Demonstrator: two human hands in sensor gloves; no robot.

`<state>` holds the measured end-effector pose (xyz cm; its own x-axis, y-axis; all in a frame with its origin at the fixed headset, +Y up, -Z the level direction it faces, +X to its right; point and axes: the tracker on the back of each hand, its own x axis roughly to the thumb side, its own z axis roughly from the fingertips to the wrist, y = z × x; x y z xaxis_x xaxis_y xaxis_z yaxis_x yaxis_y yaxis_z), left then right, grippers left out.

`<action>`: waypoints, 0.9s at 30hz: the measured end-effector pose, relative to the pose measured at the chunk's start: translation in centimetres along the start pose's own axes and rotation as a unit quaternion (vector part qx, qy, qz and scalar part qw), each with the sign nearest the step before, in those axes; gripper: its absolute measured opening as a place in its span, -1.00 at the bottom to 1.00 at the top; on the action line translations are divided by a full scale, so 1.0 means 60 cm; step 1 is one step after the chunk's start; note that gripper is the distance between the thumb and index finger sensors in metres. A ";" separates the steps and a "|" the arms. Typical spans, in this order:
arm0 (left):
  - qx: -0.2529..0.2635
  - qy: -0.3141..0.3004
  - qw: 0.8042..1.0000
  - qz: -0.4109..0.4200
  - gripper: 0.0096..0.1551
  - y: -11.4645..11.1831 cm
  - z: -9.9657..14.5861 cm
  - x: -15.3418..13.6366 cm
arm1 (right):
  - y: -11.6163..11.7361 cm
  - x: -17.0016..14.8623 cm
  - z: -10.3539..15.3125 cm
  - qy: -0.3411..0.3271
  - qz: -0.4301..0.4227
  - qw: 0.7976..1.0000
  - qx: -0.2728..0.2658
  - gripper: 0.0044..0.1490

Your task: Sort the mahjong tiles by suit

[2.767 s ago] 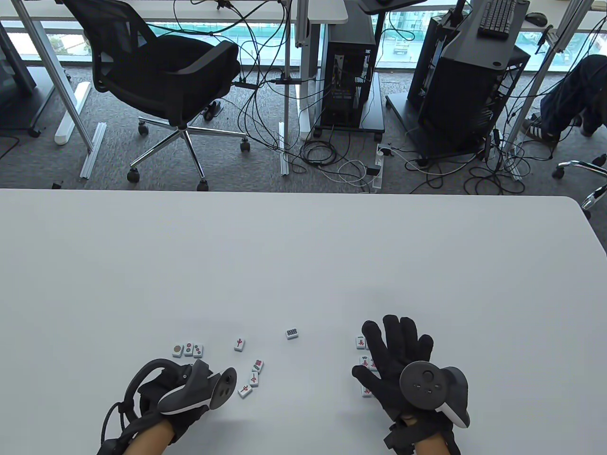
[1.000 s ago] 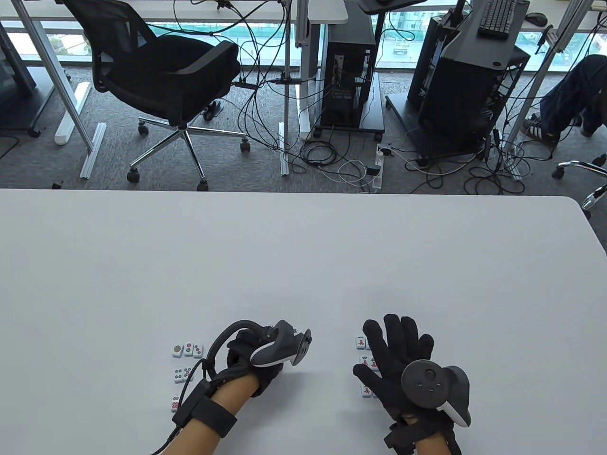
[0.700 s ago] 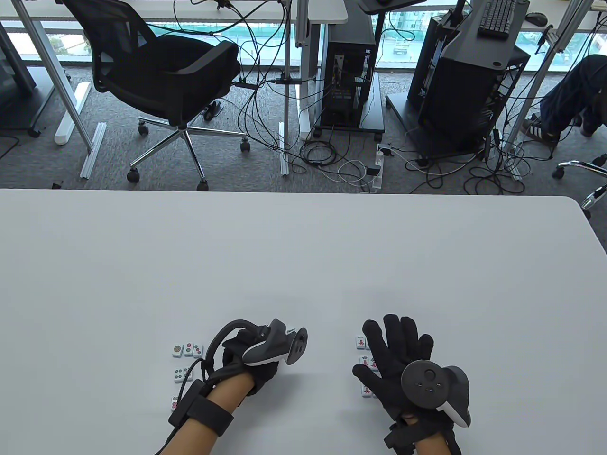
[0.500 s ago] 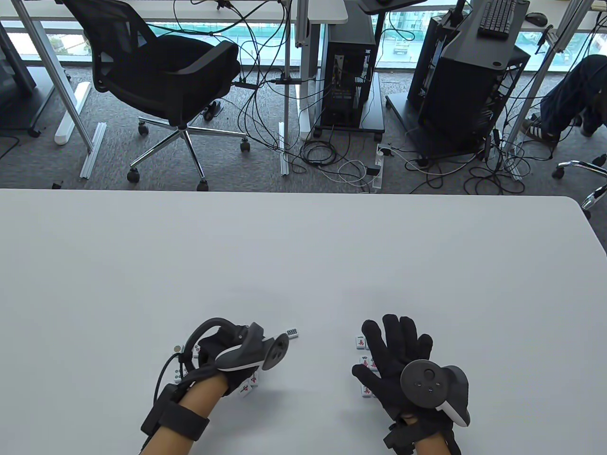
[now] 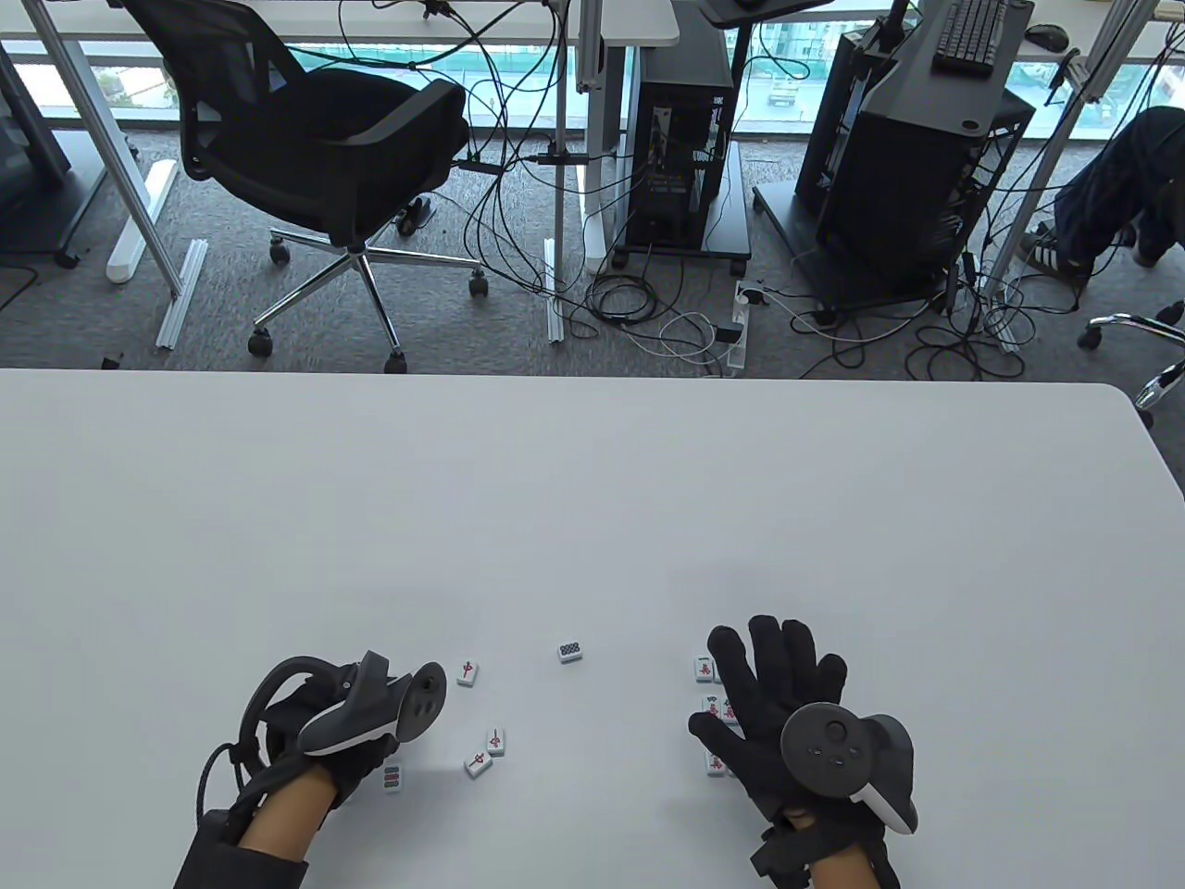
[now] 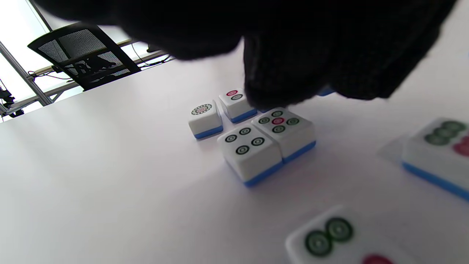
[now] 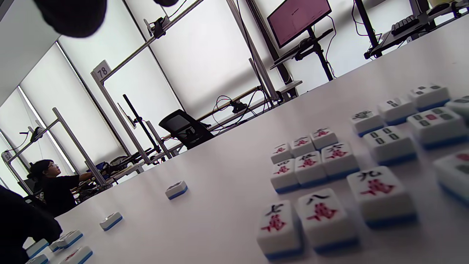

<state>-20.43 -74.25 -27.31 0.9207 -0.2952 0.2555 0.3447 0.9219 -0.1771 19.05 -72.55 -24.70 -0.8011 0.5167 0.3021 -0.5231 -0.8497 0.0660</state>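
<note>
We log the left hand (image 5: 343, 741) low over the near-left of the white table (image 5: 592, 500), above the circle-suit tiles. In the left wrist view a dark fingertip (image 6: 271, 91) comes down at the far edge of the five-circle tile (image 6: 280, 123), which sits flush against the four-circle tile (image 6: 245, 145); the one-circle tile (image 6: 203, 113) and the two-circle tile (image 6: 234, 98) lie just behind them. Whether the fingers actually grip any tile we cannot tell (glove blocks most of the view). A six-circle tile (image 5: 392, 779) lies just right of the wrist.

Loose tiles on the table between the hands: one red-marked tile (image 5: 468, 671), a pair of red-marked tiles (image 5: 486, 752) side by side, and an eight-circle tile (image 5: 570, 652) farther out.

The right hand (image 5: 773, 704) lies flat with fingers spread wide, holding nothing, over the character-suit tiles (image 7: 311, 161) (rows, faces up).
</note>
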 end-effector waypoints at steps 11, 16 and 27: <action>-0.012 0.009 1.000 -0.025 -0.30 -0.022 -0.007 0.006 | 0.001 0.000 -0.001 0.000 -0.002 1.000 0.002 -0.02; -0.009 0.011 0.999 -0.049 -0.28 -0.026 -0.004 0.010 | 0.001 0.000 -0.001 0.000 -0.002 1.000 0.002 -0.02; 0.038 -0.002 0.999 -0.017 -0.32 0.041 0.004 0.026 | 0.002 0.001 -0.001 -0.004 -0.007 1.000 0.002 -0.02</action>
<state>-18.17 -72.38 -27.09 0.9078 -0.3254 0.2647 0.3605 0.9278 -0.0957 18.92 -72.60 -24.71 -0.7919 0.5269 0.3085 -0.5321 -0.8434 0.0747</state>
